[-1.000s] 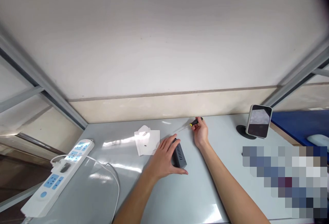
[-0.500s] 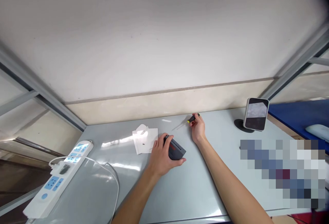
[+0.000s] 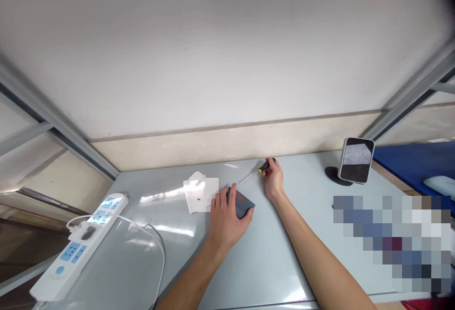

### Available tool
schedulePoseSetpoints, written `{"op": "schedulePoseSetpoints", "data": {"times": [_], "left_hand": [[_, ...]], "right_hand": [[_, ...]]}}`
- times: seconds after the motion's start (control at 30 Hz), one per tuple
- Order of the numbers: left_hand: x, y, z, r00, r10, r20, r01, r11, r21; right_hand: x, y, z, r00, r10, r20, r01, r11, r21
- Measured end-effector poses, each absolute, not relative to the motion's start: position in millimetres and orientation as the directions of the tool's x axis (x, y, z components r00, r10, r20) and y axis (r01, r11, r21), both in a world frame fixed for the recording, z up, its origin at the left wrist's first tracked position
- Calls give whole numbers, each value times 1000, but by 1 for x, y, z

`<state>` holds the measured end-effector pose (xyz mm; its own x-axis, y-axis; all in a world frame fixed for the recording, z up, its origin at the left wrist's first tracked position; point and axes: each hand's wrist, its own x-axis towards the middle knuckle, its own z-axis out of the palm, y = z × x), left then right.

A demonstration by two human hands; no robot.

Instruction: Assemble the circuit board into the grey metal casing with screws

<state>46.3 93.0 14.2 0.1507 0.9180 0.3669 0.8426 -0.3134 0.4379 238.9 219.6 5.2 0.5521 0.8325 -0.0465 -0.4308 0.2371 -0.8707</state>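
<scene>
Head view: below frame centre, I clamp the left hand [image 3: 227, 220] on the dark box [image 3: 245, 204]; right of it, the right hand [image 3: 274, 180] grips the screwdriver [image 3: 264, 167], tip apart. I judge this as positioning; the next move calls for steady support.

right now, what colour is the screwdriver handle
The screwdriver handle is black, with a yellow band at its lower end; head view.

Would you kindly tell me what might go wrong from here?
The screwdriver in the right hand points toward the left hand holding the dark box, so a slip might poke that hand. The tiny dark piece on the white paper lies near the left hand and might get knocked away.
</scene>
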Motion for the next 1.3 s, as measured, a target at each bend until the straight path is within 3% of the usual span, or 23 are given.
{"op": "schedulePoseSetpoints", "data": {"times": [0.23,0.4,0.5,0.63,0.8,0.93,1.07,1.13,1.2,1.3], "left_hand": [[36,91,22,202,929,309,812,-335,478],[16,91,38,541,811,222,658,-573,489],[10,96,38,649,747,146,596,-618,512],[11,102,30,575,813,90,662,-527,534],[20,102,20,473,866,165,697,-482,532],[27,101,17,439,875,203,643,-464,610],[28,103,15,498,830,252,568,-531,629],[27,104,15,509,826,243,554,-530,642],[25,106,14,509,830,226,542,-513,665],[24,109,12,509,832,222,525,-504,685]], "right_hand": [[241,219,5,532,846,-40,-434,233,-870],[242,217,8,522,853,-29,-437,238,-868],[244,218,7,515,857,-31,-429,226,-875],[245,219,6,513,858,-30,-408,213,-888],[243,216,13,511,859,17,-334,217,-917],[230,206,31,437,892,118,-219,232,-948],[202,182,53,256,939,231,-72,256,-964],[188,169,59,71,941,330,164,315,-935],[177,160,61,-72,937,341,345,344,-873],[168,152,58,-170,934,313,487,356,-797]]}}
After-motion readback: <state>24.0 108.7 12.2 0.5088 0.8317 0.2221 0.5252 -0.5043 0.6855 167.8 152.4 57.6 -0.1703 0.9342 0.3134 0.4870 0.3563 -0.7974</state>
